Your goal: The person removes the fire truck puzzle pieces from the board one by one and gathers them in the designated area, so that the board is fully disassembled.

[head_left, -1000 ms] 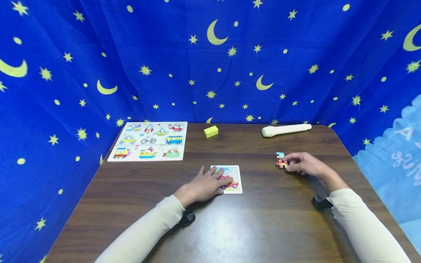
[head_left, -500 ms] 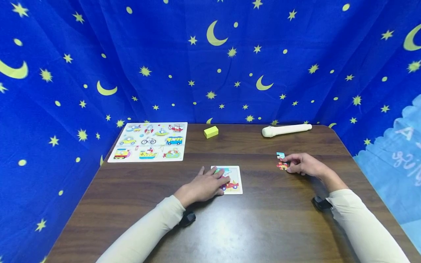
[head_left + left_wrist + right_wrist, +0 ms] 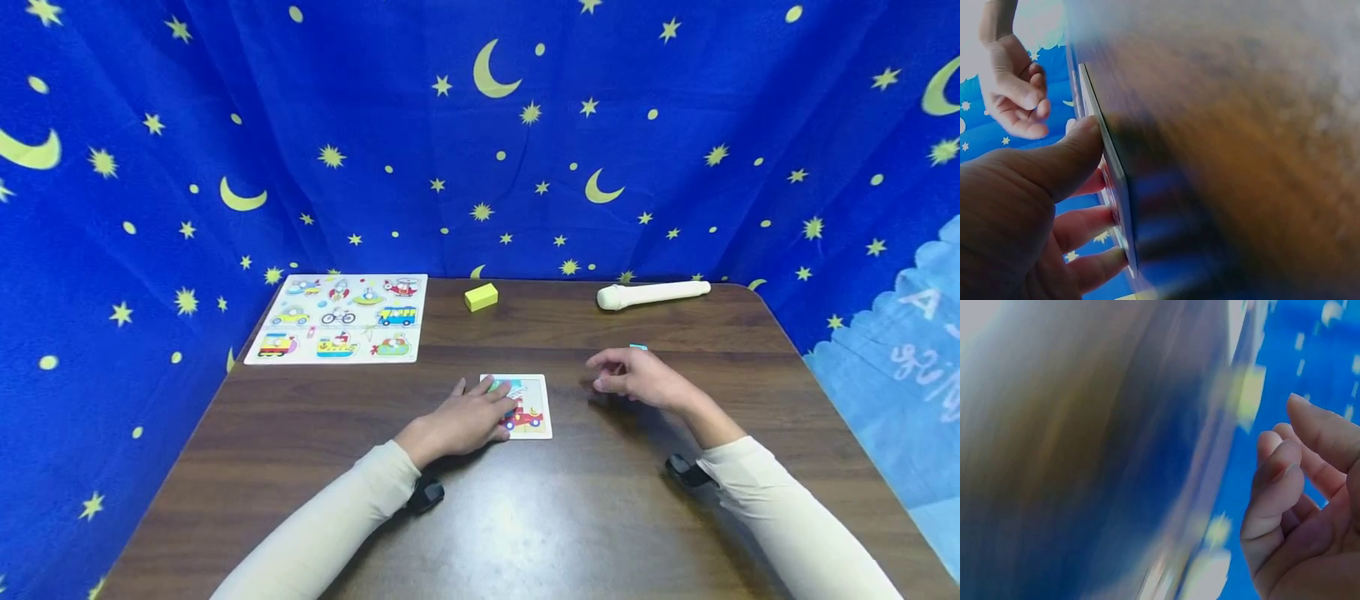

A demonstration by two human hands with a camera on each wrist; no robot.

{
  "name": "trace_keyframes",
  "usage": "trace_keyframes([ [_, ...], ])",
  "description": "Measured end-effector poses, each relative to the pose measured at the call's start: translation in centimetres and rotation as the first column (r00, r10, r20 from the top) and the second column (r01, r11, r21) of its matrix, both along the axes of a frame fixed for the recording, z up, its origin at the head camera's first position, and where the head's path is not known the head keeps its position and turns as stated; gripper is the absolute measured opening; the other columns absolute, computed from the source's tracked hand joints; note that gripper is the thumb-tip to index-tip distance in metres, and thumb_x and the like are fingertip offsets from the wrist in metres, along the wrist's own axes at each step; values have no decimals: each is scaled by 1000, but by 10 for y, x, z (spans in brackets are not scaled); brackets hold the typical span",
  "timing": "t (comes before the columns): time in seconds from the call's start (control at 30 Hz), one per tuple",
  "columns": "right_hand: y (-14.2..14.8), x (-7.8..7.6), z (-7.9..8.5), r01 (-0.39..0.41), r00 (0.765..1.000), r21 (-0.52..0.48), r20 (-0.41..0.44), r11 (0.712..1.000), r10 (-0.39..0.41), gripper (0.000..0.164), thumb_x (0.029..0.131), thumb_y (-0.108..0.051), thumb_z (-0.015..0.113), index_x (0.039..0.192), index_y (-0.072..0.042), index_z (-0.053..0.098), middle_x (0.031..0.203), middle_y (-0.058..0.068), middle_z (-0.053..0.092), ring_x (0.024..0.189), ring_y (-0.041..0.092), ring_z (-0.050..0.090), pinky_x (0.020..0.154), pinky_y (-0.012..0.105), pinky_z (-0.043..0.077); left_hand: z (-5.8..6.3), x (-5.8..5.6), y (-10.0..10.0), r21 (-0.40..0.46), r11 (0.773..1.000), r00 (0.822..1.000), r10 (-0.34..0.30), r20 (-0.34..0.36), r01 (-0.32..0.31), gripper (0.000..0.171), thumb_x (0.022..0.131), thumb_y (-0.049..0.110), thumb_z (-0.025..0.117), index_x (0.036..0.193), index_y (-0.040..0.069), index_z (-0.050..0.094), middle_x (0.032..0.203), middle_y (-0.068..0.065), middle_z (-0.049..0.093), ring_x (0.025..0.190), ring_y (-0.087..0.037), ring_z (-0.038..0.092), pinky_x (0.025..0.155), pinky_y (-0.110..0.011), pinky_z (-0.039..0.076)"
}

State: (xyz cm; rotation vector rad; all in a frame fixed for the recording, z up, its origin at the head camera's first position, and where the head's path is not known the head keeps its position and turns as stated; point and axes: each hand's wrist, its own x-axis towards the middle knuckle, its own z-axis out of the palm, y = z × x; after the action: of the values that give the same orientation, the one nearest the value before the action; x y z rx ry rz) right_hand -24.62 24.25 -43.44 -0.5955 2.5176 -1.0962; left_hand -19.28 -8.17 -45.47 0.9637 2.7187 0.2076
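A small white-bordered jigsaw board [image 3: 534, 396] with a red vehicle picture lies near the middle of the brown table [image 3: 570, 517]. My left hand [image 3: 461, 423] rests over its left side with fingers spread, covering part of the picture. In the left wrist view, thumb and fingertips touch the board's upper face and edge. To the right of the board, my right hand [image 3: 645, 382] hovers above the table, its fingers loosely bent. The right wrist view shows a gap between thumb and fingers, with nothing held. Behind that hand peeks the light-blue edge of a puzzle piece [image 3: 638, 346].
A larger puzzle board [image 3: 352, 304] with vehicle pictures lies at the back left. Further along the back edge are a yellow block [image 3: 481, 297] and a cream-coloured stick [image 3: 654, 294] with a rounded end. A blue star-and-moon curtain [image 3: 420, 133] hangs behind the table.
My right hand has left the loose puzzle pieces it was touching and moved left toward the small board, now covering most of them from view. The left hand has stayed in place.
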Motion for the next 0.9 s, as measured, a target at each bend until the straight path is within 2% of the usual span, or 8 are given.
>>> trace_keyframes([
  [0.13,-48,18,-2,-142,987,55,-62,988,145,32,91,-18,76,118,-2,71,96,3,70,83,15,62,69,30,54,2,-1,-1,8,1000,1000,-2,-4,2,56,103,43,58,152,20,49,164,-9,34,152,-39,27,116,-71,24],
  [0.2,-63,23,-4,-188,975,116,-95,975,199,31,88,-21,78,115,-5,73,100,1,72,90,12,64,79,31,54,2,-2,-1,10,1000,1000,-7,-11,7,56,102,44,58,152,20,50,164,-9,35,152,-39,27,116,-71,25],
  [0.27,-73,26,-6,-202,967,174,-121,964,225,31,86,-22,81,111,-6,74,99,0,71,92,12,64,82,32,54,2,-2,0,6,1000,999,-15,-28,16,55,102,44,59,151,20,51,163,-9,36,152,-39,29,116,-71,26],
  [0.43,-80,26,-9,-208,961,221,-134,953,241,29,83,-21,83,106,-5,75,96,1,70,89,11,63,81,32,53,1,-2,2,-28,999,996,-41,-80,39,56,101,46,59,150,20,53,161,-6,41,150,-35,35,115,-69,30],
  [0.63,-80,26,-13,-230,953,208,-151,951,264,24,83,-20,83,101,-7,77,93,-3,69,86,7,62,79,28,53,0,-2,1,-27,999,996,-40,-76,38,56,101,46,60,150,19,53,161,-7,41,148,-33,39,116,-64,33],
  [0.9,-86,27,-17,-206,970,149,-103,967,222,23,76,-13,85,91,-8,67,82,-4,61,75,7,53,68,24,46,1,0,1,-29,999,995,-33,-90,31,56,99,45,63,148,19,55,158,-8,45,146,-33,42,115,-60,37],
])
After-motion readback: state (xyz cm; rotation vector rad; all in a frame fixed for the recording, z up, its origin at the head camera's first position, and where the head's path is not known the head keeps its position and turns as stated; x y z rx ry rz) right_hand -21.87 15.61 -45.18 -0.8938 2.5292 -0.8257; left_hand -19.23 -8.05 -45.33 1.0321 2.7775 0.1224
